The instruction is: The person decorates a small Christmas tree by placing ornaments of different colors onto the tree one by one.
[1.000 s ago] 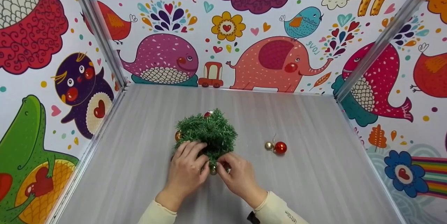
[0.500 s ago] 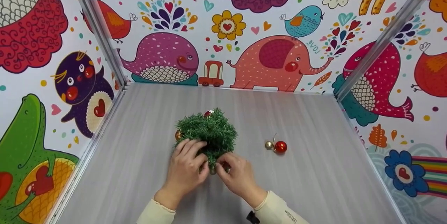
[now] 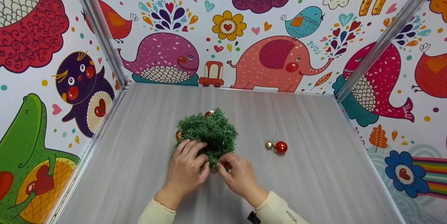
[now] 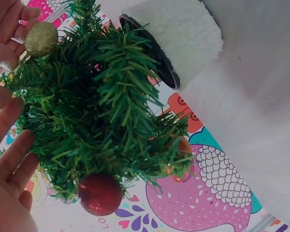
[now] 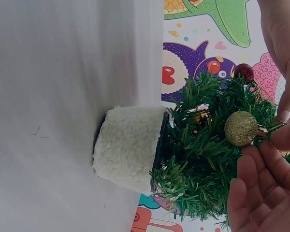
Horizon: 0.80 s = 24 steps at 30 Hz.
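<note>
A small artificial Christmas tree [image 3: 209,129] stands on the grey table, its pot wrapped in white fleece [image 5: 130,147]. Its crown faces the person. At a near branch tip, my right hand [image 3: 239,175] pinches the top of a glittery gold bauble [image 5: 241,128] between thumb and fingers. My left hand [image 3: 187,168] lies over the left side of the tree, thumb and fingertips holding the branch beside that bauble. Among the green needles hang a dark red bauble [image 4: 100,194] and an orange-gold one [image 3: 178,135]. The bauble's hanger is partly hidden by the fingers.
To the right on the table [image 3: 307,182] lie a shiny red bauble [image 3: 280,147] and a smaller gold bauble [image 3: 269,145], side by side. Printed cartoon walls [image 3: 223,56] with metal corner posts [image 3: 101,32] enclose the table at the back and sides.
Both hands stay in nearly the same place, with only slight finger movement. The gold bauble between them shows less in the head view than a second ago, with green needles over it.
</note>
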Motion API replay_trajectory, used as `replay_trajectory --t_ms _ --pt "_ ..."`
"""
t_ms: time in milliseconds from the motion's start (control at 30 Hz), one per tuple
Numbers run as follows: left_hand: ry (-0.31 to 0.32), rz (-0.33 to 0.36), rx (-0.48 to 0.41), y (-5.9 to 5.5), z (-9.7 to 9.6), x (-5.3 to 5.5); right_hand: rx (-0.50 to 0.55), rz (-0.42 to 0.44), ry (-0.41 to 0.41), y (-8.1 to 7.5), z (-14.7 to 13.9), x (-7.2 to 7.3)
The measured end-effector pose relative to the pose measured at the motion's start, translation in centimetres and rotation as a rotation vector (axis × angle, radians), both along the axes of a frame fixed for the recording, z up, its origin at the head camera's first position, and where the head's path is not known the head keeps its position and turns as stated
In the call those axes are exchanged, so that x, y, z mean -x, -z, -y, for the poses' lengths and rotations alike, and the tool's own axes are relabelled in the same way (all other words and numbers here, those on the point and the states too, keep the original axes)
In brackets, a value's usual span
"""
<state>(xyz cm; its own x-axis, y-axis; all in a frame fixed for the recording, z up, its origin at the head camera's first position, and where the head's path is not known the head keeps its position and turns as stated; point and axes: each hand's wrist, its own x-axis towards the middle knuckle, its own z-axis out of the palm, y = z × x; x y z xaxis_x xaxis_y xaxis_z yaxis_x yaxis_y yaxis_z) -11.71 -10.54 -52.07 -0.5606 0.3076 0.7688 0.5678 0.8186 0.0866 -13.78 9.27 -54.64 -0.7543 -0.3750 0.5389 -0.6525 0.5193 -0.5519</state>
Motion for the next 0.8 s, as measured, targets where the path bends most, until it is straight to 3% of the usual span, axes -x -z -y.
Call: replay_trajectory --t_ms 433,633,800 --pt "-0.028 -0.008 -0.054 -0.3 -0.4 0.0 0.012 -0.052 0.003 0.0 -1.1 -0.1" --pt "-0.101 0.038 -0.090 -0.4 -0.3 -0.1 0.006 -0.075 0.024 0.3 -2.4 -0.1" --pt "-0.133 0.064 -0.071 -0.3 -0.1 -0.1 -0.019 -0.036 0.053 0.7 -4.0 0.1"
